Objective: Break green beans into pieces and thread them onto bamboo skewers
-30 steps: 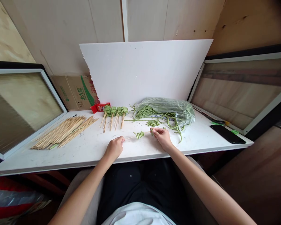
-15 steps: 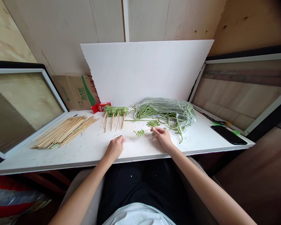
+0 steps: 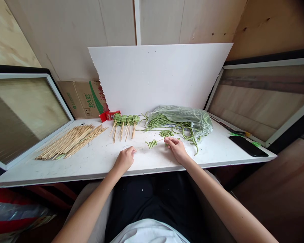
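My left hand is closed around the blunt end of a bamboo skewer, which points right and slightly up above the table. Several short cut pieces of long bean are threaded crosswise on it, side by side. At the skewer's tip, my right hand is closed in a pinch on a bean piece, mostly hidden by the fingers. Just behind the right hand lies a small pile of cut bean pieces, and a few more are partly covered by that hand.
Loose bamboo skewers lie on the white table at left. Filled bean skewers are stacked at the back beside a red box. Whole long beans spill from a plastic bag. A black phone lies far right.
The bean piece that showed at my right fingertips is now mostly hidden, with the fingers at the skewer's tip. Both hands have hardly moved; the view has shifted slightly.
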Tool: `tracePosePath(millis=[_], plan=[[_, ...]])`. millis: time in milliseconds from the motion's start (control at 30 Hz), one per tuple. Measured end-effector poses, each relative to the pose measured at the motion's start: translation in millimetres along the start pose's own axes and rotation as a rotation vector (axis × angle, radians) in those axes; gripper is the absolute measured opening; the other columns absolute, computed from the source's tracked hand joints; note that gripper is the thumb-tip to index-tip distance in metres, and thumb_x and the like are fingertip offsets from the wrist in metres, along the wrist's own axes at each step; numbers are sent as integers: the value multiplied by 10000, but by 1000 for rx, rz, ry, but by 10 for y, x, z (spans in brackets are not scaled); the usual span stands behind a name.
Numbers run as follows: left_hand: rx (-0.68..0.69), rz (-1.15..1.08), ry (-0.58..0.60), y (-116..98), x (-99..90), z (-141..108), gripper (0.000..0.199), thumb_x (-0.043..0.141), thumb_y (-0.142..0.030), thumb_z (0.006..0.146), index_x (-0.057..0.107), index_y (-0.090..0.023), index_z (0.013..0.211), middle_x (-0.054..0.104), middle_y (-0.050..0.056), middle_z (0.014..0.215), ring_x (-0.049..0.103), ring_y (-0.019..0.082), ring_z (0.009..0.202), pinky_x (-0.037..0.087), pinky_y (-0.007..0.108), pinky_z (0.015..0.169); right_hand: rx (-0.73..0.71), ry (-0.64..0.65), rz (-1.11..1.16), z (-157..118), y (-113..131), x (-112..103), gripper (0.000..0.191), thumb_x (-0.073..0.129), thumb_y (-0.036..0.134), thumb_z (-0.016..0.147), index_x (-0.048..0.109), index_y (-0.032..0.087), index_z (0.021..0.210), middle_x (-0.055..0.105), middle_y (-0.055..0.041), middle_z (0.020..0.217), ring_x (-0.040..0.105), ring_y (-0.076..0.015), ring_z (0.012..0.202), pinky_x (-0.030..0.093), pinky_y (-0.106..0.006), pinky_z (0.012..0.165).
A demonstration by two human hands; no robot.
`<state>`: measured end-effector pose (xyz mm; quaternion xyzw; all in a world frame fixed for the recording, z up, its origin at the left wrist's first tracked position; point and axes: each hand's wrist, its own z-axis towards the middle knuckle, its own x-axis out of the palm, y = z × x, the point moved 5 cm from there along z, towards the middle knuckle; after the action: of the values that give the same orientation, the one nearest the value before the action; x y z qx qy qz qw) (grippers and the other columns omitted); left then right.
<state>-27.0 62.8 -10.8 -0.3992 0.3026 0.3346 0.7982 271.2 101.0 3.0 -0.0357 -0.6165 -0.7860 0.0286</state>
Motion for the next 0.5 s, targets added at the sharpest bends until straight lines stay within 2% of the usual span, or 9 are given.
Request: tracePosePath(millis=[200, 500], plan=[[5, -27, 43, 56, 38, -5, 238, 501, -32, 885, 646, -222, 890, 775, 59, 891, 746, 208, 840, 535, 274, 707, -90, -51, -79, -73, 135, 75, 495, 784, 683, 790, 768, 192, 849, 749, -79, 912, 633, -214, 819, 479, -321, 743], [43, -38, 69, -6, 2, 6, 275, 509, 16, 825, 659, -212, 861, 750, 35, 829, 710, 187, 764, 535, 273, 701, -173, -102, -143, -112, 172, 103, 494, 740, 687, 821, 765, 201, 913, 768, -117, 1046, 692, -275, 957, 539, -349, 788]])
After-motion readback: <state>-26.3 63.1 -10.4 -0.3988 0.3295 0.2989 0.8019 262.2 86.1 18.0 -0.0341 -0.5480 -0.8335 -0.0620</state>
